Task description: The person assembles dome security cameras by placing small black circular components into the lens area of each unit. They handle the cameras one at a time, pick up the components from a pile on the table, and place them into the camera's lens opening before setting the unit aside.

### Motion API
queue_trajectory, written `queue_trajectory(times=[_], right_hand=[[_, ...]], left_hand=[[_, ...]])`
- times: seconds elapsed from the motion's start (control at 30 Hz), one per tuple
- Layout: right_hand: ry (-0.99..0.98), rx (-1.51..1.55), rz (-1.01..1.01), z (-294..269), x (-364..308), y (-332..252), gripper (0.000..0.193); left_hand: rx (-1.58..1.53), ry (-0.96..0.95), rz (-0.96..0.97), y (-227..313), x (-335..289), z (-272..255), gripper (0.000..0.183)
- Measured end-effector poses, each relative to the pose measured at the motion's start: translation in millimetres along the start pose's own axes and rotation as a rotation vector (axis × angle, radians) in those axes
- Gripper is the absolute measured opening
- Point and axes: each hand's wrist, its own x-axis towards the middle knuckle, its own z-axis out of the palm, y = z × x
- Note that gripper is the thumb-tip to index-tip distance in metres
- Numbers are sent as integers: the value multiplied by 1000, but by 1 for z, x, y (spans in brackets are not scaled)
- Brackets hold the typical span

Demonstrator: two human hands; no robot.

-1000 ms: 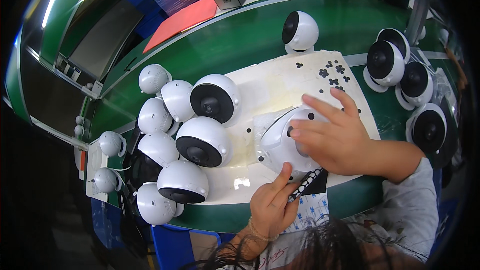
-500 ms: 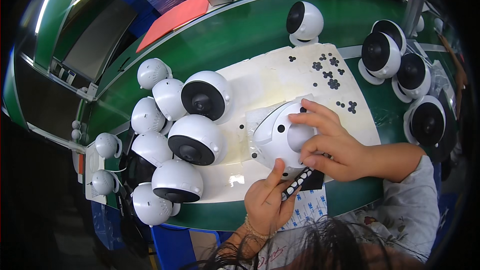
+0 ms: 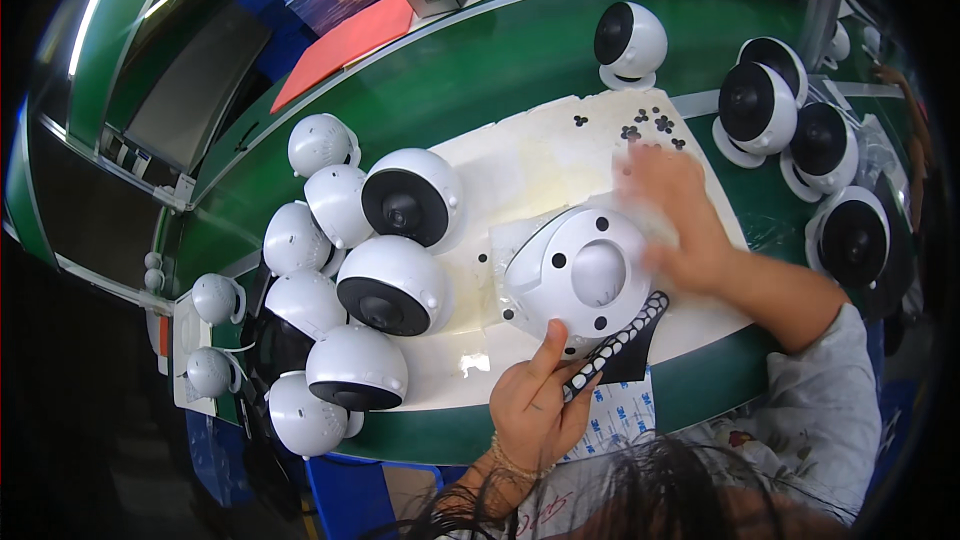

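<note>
Left hand [image 3: 535,408]: fingers bent and close-set, gripping a black perforated strip with rows of white round openings [image 3: 612,345]; one extended digit reaches the near edge of the workpiece. Right hand [image 3: 680,225]: blurred, above the right part of the board; its fingers appear loosely spread, and whether a small piece is held cannot be told.

Between the hands lies the workpiece, a glossy white rounded plastic housing with a circular recess facing up [image 3: 548,290]. Small black discs [image 3: 558,260] sit around the recess, at its upper, left and lower sides.

The step in hand is judged to be the fitting of discs to this face, with the strip as a probable source. The next move would call for a check that each disc lies flat and, if a place remains bare, a single disc pinched by its edge and pressed squarely down while the left hand steadies the housing.

Beneath: a cream-coloured flat board [image 3: 525,165], with black flower-like clusters of discs [image 3: 661,124] near its far right corner. Farther out: white ball-shaped devices with black round faces [image 3: 385,285] crowd the left side, similar units [image 3: 757,105] stand at the right, and a single one [image 3: 640,40] stands beyond the board on the glossy green bench [image 3: 510,60].
</note>
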Motion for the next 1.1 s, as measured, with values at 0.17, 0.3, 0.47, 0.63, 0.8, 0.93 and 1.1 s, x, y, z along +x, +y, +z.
queue_trajectory(times=[0.17, 0.3, 0.47, 0.63, 0.8, 0.93, 1.1], right_hand=[[478, -107, 582, 8, 61, 104, 82], [806, -229, 939, 24, 98, 185, 90], [780, 104, 935, 9, 94, 210, 72], [583, 567, 557, 38, 107, 138, 69], [7, 628, 533, 49, 84, 50, 64], [-249, 727, 526, 53, 74, 45, 68], [-26, 222, 174, 0, 39, 5, 56]], left_hand=[[33, -22, -1, 5, 1, 4, 27], [17, -127, -151, 10, -5, -3, 42], [100, -137, -142, 8, -9, 1, 21], [111, -94, -152, 11, -10, 2, 21], [-110, -138, -270, 26, 4, -8, 21], [-34, -10, -39, 4, -3, 0, 18], [-80, -21, -32, 2, -2, 1, 22]])
